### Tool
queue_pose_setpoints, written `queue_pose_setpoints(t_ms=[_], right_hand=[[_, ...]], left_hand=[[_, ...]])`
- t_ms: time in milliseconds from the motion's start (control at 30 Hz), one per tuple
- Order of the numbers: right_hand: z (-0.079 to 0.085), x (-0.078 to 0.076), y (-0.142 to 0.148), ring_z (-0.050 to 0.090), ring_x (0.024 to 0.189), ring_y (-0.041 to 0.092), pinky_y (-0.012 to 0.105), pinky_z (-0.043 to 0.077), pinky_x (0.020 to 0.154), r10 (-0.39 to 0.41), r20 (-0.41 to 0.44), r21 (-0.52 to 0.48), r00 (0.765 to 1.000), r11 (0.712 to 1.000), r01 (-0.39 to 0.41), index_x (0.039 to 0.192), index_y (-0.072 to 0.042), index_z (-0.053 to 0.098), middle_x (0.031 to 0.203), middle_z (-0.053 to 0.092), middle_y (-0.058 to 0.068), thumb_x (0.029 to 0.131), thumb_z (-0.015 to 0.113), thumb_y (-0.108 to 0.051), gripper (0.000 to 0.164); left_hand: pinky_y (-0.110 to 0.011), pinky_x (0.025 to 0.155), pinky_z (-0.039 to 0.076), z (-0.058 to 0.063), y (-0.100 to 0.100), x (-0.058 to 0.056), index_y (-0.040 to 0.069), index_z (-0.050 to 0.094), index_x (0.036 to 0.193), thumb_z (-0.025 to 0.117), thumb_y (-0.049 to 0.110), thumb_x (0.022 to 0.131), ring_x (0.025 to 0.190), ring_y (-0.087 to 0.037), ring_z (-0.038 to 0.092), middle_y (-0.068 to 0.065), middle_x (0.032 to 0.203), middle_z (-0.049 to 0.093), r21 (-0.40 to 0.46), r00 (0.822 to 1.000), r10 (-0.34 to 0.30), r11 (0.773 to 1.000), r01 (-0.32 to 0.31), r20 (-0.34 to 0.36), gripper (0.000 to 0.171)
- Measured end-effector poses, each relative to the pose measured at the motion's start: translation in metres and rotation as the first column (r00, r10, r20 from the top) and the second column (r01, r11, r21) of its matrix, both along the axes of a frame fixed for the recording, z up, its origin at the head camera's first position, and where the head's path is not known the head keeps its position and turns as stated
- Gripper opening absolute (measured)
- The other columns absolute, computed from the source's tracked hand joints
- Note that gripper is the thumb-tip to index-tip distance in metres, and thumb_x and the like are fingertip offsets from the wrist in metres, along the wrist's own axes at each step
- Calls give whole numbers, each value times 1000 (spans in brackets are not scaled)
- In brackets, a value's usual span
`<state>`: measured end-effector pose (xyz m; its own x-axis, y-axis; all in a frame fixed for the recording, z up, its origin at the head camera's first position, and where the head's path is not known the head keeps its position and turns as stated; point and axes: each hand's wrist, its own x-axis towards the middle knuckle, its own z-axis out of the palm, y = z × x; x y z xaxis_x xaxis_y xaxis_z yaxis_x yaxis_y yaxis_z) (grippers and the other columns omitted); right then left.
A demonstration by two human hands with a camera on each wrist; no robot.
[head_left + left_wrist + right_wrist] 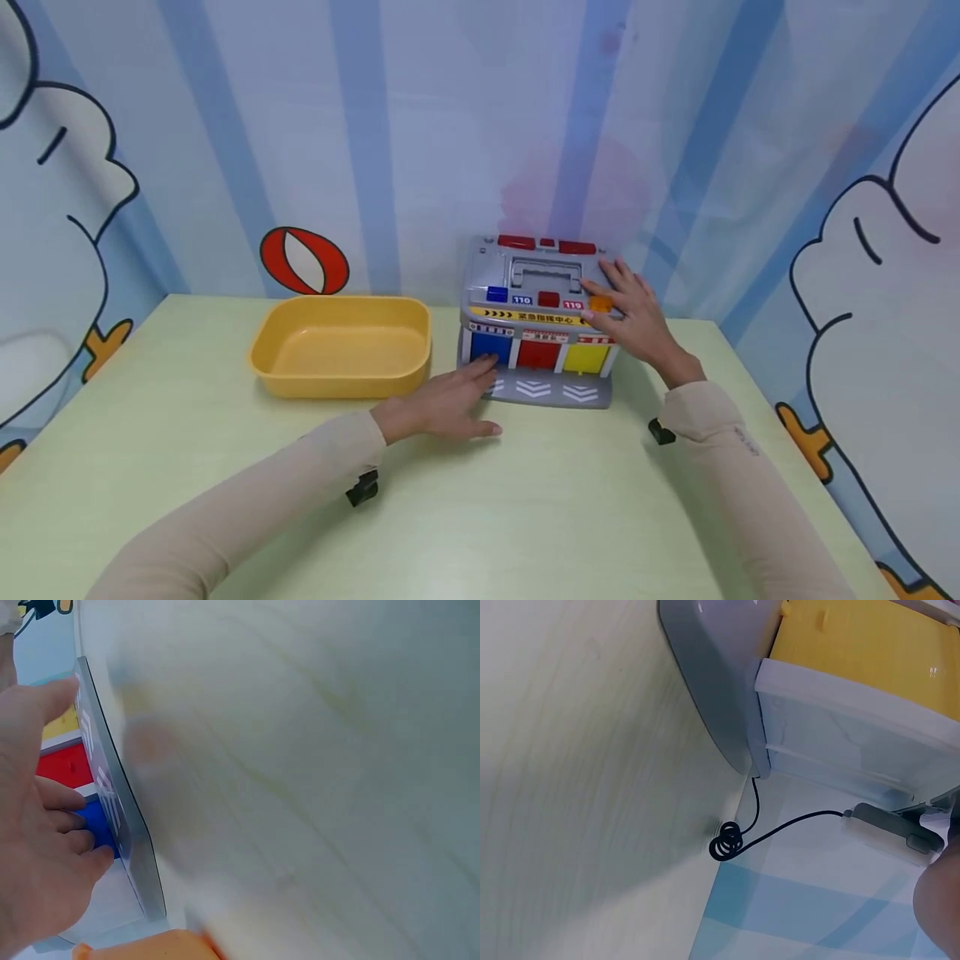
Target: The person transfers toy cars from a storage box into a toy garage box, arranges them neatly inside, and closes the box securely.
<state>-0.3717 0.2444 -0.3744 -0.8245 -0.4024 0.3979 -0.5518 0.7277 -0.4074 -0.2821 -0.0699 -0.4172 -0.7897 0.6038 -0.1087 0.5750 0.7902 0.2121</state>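
Observation:
A toy emergency station with a grey roof, a fold-down handle and blue, red and yellow doors stands right of centre. My left hand reaches across its grey ramp. In the left wrist view, that hand's fingertips are at the blue door; whether they touch it I cannot tell. My right hand rests with fingers spread on the roof's right side, around the orange button. In the right wrist view, a grey handset-like piece on a coiled black cord hangs at the toy's side; little of the right hand shows.
Left of the toy sits a yellow plastic tray. Both stand toward the back of the pale table. Behind it hangs a blue striped curtain with cartoon prints. A black wrist strap piece hangs under the left sleeve.

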Motion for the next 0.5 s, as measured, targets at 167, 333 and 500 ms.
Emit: queue_pose_setpoints(t_ms=[167,333,500], right_hand=[[-4,2,8,2,157,34,61,1,124,0,8,-20,1000,1000,0,150,-13,46,168,18,12,96,60,-41,62],[-8,3,8,7,157,33,60,3,124,1,-13,-42,1000,999,-1,151,-13,45,166,25,11,96,60,-45,65],[-12,8,5,9,157,34,60,4,124,-32,-12,-62,999,998,31,157,-15,32,165,28,13,98,55,-48,71]], left_hand=[[-39,125,21,-2,5,0,3,28,156,59,55,95,157,-26,12,-11,169,11,-21,998,-43,999,42,-43,86],[-40,125,20,0,3,10,4,29,156,60,52,96,157,-25,11,-8,170,12,-4,996,-57,998,57,-68,83],[-43,125,21,6,-5,28,9,27,158,60,51,96,158,-22,8,-4,170,11,57,998,-33,998,37,-55,82]])
